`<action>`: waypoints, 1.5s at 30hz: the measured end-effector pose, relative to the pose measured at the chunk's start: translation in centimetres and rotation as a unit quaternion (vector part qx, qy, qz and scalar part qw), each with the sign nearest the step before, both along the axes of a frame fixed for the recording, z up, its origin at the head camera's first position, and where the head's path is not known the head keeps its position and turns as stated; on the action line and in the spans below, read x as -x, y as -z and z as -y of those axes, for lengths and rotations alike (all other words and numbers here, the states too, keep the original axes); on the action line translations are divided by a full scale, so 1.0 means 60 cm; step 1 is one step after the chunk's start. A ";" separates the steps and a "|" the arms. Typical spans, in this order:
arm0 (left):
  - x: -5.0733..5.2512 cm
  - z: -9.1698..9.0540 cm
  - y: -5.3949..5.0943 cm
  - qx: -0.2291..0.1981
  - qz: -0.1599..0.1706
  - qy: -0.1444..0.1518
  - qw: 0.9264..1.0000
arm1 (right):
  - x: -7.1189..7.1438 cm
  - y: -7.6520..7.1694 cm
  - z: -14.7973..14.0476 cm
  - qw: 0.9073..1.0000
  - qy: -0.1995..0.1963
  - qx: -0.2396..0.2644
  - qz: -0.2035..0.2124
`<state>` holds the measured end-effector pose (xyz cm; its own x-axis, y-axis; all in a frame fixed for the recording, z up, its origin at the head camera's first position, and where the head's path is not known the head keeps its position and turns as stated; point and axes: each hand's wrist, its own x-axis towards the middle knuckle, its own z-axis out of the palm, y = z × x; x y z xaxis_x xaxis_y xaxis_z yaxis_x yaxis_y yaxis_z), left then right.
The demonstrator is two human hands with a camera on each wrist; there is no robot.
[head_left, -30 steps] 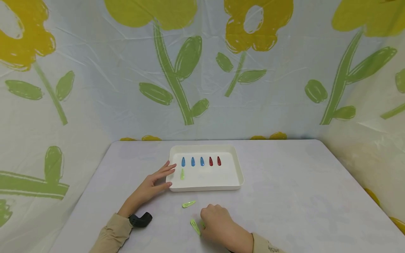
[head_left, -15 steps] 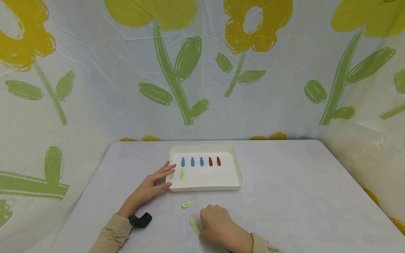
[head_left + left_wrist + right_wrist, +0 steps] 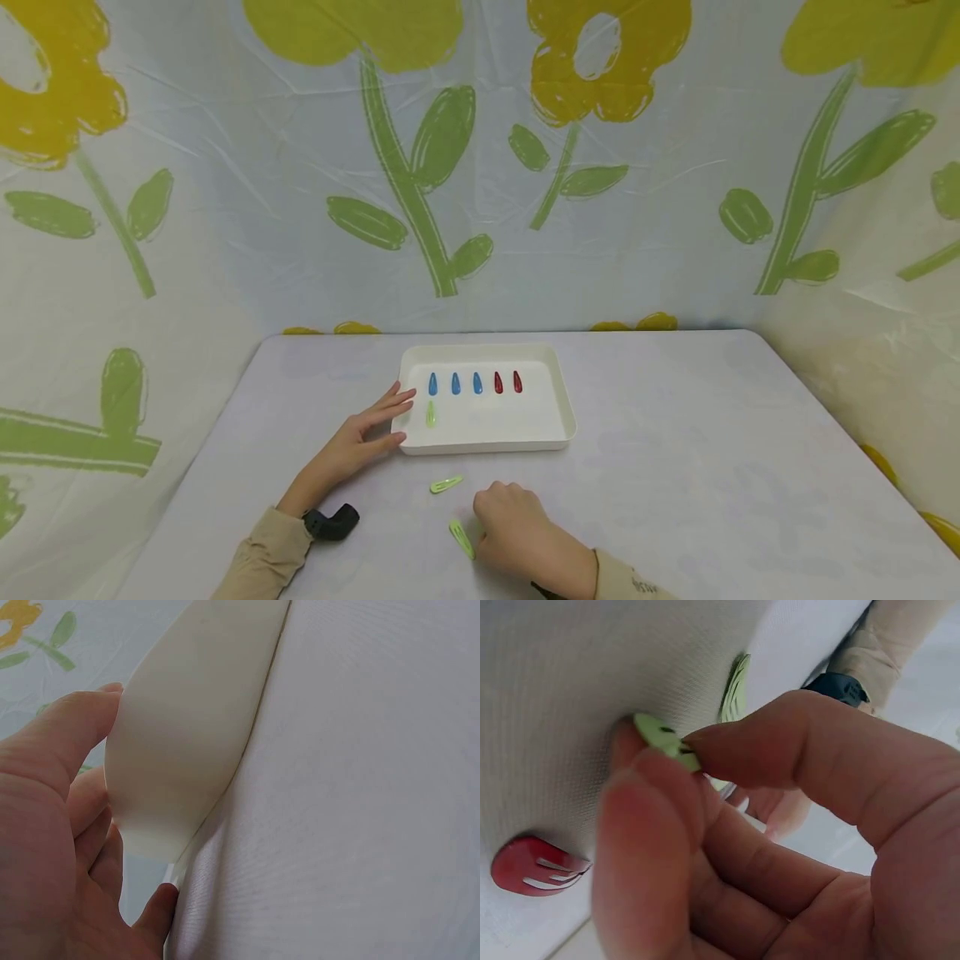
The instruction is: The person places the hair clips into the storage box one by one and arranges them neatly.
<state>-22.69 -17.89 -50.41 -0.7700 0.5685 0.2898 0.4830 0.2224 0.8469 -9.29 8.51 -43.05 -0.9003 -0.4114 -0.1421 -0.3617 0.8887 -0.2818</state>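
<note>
My right hand (image 3: 517,529) pinches a light green snap hair clip (image 3: 667,742) between thumb and fingertips, just over the table. That clip is hidden behind the hand in the head view. To the hand's left lies another green hair clip (image 3: 462,539), with a third green hair clip (image 3: 446,484) farther forward. My left hand (image 3: 367,433) rests on the left side of a white tray (image 3: 487,447), fingers spread over its rim. Inside the tray, blue hair clips (image 3: 456,383) and red hair clips (image 3: 498,382) form a row, with a green hair clip (image 3: 431,414) below the leftmost blue one.
A red hair clip (image 3: 536,866) lies on the table near the right hand, seen in the right wrist view only. The pale table (image 3: 690,467) stretches to the right of the tray. A flower-printed curtain (image 3: 300,167) stands behind and at both sides.
The green clip that peeked out beside the right hand's fingers is no longer visible in the head view. The right hand shifts only slightly; the left hand stays on the tray.
</note>
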 end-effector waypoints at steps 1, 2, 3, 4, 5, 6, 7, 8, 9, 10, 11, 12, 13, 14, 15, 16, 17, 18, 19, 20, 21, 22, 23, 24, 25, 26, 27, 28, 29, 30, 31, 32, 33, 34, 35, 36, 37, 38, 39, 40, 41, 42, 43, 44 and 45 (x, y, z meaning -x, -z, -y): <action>0.000 0.000 0.000 0.000 0.001 -0.001 1.000 | 0.001 0.000 0.000 1.000 0.001 0.005 0.008; 0.000 0.000 -0.001 -0.002 0.000 -0.001 1.000 | 0.002 0.000 -0.001 1.000 0.002 0.011 0.014; -0.001 -0.001 -0.001 -0.003 0.002 -0.001 1.000 | 0.004 0.000 -0.001 1.000 0.003 0.018 0.023; -0.001 -0.001 -0.001 -0.003 0.002 -0.002 1.000 | 0.006 0.000 -0.002 0.999 0.005 0.026 0.033; -0.001 -0.001 -0.002 -0.003 0.003 -0.002 1.000 | 0.007 0.000 -0.003 0.999 0.007 0.033 0.042; -0.002 -0.001 -0.002 -0.004 0.004 -0.002 1.000 | 0.009 0.000 -0.004 0.998 0.007 0.039 0.050; -0.002 -0.001 -0.003 -0.004 0.003 0.000 1.000 | 0.011 0.000 -0.005 0.997 0.009 0.046 0.057; -0.002 -0.001 -0.003 -0.005 0.001 0.001 1.000 | 0.013 0.000 -0.007 0.996 0.009 0.053 0.064; -0.003 -0.001 -0.003 -0.005 0.001 0.001 1.000 | 0.015 0.000 -0.008 0.996 0.009 0.058 0.069; -0.003 -0.001 -0.003 -0.005 -0.001 0.002 1.000 | 0.017 0.001 -0.009 0.995 0.008 0.063 0.073; -0.003 -0.001 -0.003 -0.005 -0.003 0.003 1.000 | 0.019 0.001 -0.010 0.995 0.008 0.068 0.077; -0.003 -0.001 -0.003 -0.004 -0.004 0.002 1.000 | 0.021 0.001 -0.012 0.994 0.007 0.075 0.082; -0.003 -0.001 -0.003 -0.002 -0.003 0.002 1.000 | 0.022 0.001 -0.013 0.993 0.006 0.082 0.088; -0.003 -0.001 -0.003 -0.001 -0.003 0.002 1.000 | 0.024 0.001 -0.014 0.992 0.004 0.088 0.091; -0.003 -0.001 -0.003 -0.001 -0.003 0.002 1.000 | 0.026 0.001 -0.016 0.991 0.003 0.094 0.095; -0.003 -0.002 -0.003 -0.001 -0.002 0.002 1.000 | 0.028 0.001 -0.017 0.990 0.002 0.102 0.099; -0.002 -0.002 -0.003 -0.002 -0.002 0.003 1.000 | 0.029 0.000 -0.018 0.988 0.002 0.111 0.102; -0.002 -0.002 -0.002 -0.003 -0.002 0.004 1.000 | 0.031 0.000 -0.019 0.988 0.000 0.119 0.103; -0.001 -0.002 -0.002 -0.005 -0.002 0.005 1.000 | 0.033 -0.001 -0.020 0.986 0.000 0.127 0.104; -0.001 -0.002 -0.002 -0.006 -0.004 0.006 1.000 | 0.035 -0.003 -0.022 0.986 -0.002 0.134 0.103; -0.001 -0.001 -0.002 -0.009 -0.004 0.006 1.000 | 0.038 -0.004 -0.022 0.985 -0.003 0.142 0.104; 0.000 -0.001 -0.002 -0.011 -0.004 0.006 1.000 | 0.041 -0.005 -0.023 0.983 -0.004 0.150 0.106; -0.001 0.000 -0.003 -0.013 -0.003 0.006 1.000 | 0.043 -0.006 -0.023 0.981 -0.005 0.159 0.109; -0.001 0.000 -0.003 -0.015 0.000 0.005 1.000 | 0.046 -0.008 -0.023 0.979 -0.003 0.167 0.115; -0.002 0.000 -0.004 -0.015 0.002 0.004 1.000 | 0.048 -0.010 -0.022 0.977 -0.003 0.174 0.119; -0.002 0.000 -0.005 -0.016 0.004 0.004 1.000 | 0.049 -0.012 -0.022 0.975 0.000 0.181 0.126; -0.002 0.000 -0.005 -0.016 0.005 0.005 1.000 | 0.051 -0.013 -0.022 0.974 0.003 0.187 0.131; -0.003 0.000 -0.006 -0.015 0.007 0.005 1.000 | 0.051 -0.015 -0.022 0.972 0.006 0.193 0.136; -0.002 0.000 -0.006 -0.014 0.007 0.005 1.000 | 0.052 -0.018 -0.022 0.970 0.009 0.198 0.138; -0.002 0.000 -0.006 -0.014 0.005 0.006 1.000 | 0.053 -0.020 -0.022 0.969 0.011 0.202 0.141; -0.002 0.000 -0.006 -0.012 0.002 0.008 1.000 | 0.054 -0.023 -0.023 0.968 0.011 0.205 0.143; -0.002 0.000 -0.005 -0.012 0.001 0.008 1.000 | 0.056 -0.025 -0.023 0.967 0.013 0.208 0.147; -0.001 0.000 -0.005 -0.010 0.001 0.008 1.000 | 0.057 -0.028 -0.024 0.966 0.012 0.211 0.147; -0.001 0.000 -0.005 -0.010 0.001 0.008 1.000 | 0.059 -0.031 -0.024 0.965 0.011 0.214 0.148; -0.001 0.000 -0.005 -0.010 -0.001 0.008 1.000 | 0.062 -0.034 -0.024 0.965 0.010 0.218 0.149; -0.001 -0.001 -0.005 -0.009 0.000 0.008 1.000 | 0.064 -0.036 -0.024 0.964 0.009 0.219 0.147; 0.000 -0.001 -0.004 -0.008 0.001 0.007 1.000 | 0.067 -0.039 -0.024 0.964 0.008 0.221 0.146; 0.000 -0.001 -0.004 -0.009 0.002 0.006 1.000 | 0.069 -0.042 -0.024 0.964 0.007 0.224 0.143; 0.001 -0.001 -0.003 -0.009 0.001 0.006 1.000 | 0.071 -0.045 -0.024 0.964 0.005 0.227 0.139; 0.001 -0.001 -0.002 -0.009 0.001 0.006 1.000 | 0.074 -0.047 -0.024 0.963 0.003 0.230 0.137; 0.001 0.000 -0.002 -0.009 0.002 0.005 1.000 | 0.076 -0.050 -0.023 0.963 0.002 0.233 0.135; 0.001 0.000 -0.001 -0.009 0.003 0.005 1.000 | 0.078 -0.054 -0.023 0.962 0.000 0.237 0.133; 0.001 0.000 -0.001 -0.010 0.003 0.005 1.000 | 0.080 -0.057 -0.023 0.962 -0.001 0.241 0.130; 0.001 0.000 -0.001 -0.012 0.004 0.005 1.000 | 0.082 -0.060 -0.022 0.961 -0.002 0.245 0.128; 0.001 0.000 -0.001 -0.011 0.006 0.005 1.000 | 0.084 -0.064 -0.022 0.960 -0.004 0.249 0.125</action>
<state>-22.74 -17.91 -50.38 -0.7679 0.5693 0.2937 0.4750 0.1984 0.8573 -14.33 9.81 -39.23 -0.8603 -0.4910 -0.1375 -0.2335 0.6192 -0.7497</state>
